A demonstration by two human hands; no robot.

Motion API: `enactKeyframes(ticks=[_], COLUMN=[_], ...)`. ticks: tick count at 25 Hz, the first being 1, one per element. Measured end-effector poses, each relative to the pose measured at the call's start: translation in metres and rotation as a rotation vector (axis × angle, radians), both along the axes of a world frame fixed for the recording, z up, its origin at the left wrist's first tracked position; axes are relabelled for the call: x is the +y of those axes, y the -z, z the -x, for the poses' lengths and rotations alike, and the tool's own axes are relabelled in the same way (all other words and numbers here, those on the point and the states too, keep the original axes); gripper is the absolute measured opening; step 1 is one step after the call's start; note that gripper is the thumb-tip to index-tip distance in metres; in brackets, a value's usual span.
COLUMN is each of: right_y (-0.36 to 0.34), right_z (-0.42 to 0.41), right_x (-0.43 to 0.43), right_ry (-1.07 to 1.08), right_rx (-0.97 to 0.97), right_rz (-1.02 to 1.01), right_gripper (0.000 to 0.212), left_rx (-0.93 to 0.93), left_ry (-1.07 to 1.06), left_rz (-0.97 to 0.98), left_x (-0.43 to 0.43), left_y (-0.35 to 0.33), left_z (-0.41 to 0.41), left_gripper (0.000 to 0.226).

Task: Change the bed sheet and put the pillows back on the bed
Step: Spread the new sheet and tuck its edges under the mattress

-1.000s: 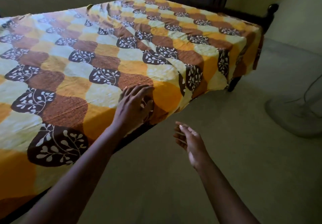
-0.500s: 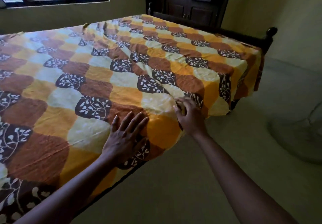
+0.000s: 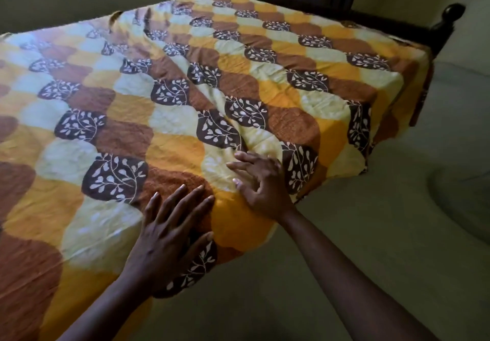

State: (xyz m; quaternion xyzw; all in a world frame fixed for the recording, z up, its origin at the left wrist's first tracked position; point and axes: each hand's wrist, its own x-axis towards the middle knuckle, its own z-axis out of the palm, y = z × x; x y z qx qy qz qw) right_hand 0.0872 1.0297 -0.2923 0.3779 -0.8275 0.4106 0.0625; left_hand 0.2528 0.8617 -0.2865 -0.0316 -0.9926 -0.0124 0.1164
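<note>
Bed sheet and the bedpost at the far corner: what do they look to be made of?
Bed sheet: thin woven cloth, probably cotton, with a matte printed surface. It wrinkles in fine creases and drapes limply over the side.
Bedpost: dark wood, likely varnished. It has a turned round knob with a faint sheen, though the dim light leaves the finish uncertain.

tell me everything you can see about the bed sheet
The bed sheet looks like thin cotton, printed in wavy scallops of orange, cream and rust brown, with dark brown patches bearing white leafy sprigs. It lies spread over the bed and hangs over the near side and the far end. Creases run diagonally across its middle. The left hand lies flat on it near the edge, fingers spread; the right hand touches it alongside, fingers splayed.
</note>
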Motion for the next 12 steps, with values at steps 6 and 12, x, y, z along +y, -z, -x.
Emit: enactKeyframes(ticks=[6,12], right_y=[-0.021,-0.009], right_z=[0.043,0.09], right_x=[0.069,0.099], right_ry=[0.138,0.42], right_rx=[-0.38,-0.297], right_rz=[0.465,0.084], right_gripper=[0.017,0.026], left_rx=[0.23,-0.033], left_ry=[0.061,0.176], left_rz=[-0.321,-0.116], left_x=[0.054,0.106], left_y=[-0.034,-0.07], left_z=[0.082,0.213], left_gripper=[0.039,0.051])
